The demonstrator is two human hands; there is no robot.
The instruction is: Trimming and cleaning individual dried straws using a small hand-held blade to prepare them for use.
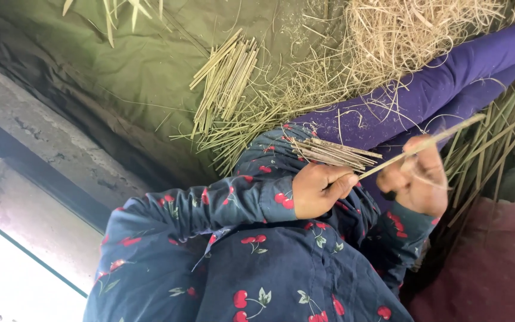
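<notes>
The left hand [319, 189] is curled into a fist around a small bundle of thin, pale, dried reed strips [335, 153], which fan out from the top of the fist toward the upper right. Its thumb presses against the lower end of 1 long, pale, flat reed strip [424, 145]. The right hand [415, 182] sits just beside the left, fingers closed around the same long strip, which runs up and to the right past the knuckles. Both hands are clamped on material, close together but not touching, over the person's lap. The sleeves are dark blue fabric printed with red cherries [210, 206], and the legs stretched out ahead wear purple trousers [442, 89].

On the olive-green cloth sheet [144, 71] spread over the ground, a loose bundle of cut straw-coloured stalks [225, 83] lies well apart from the hands, its ends pointing up and right. A heap of fine, tangled, pale shavings [400, 33] sits beyond the legs at the top. More long greenish-yellow stalks [496, 149] lie along the right side, beside a dull red cloth [490, 262].
</notes>
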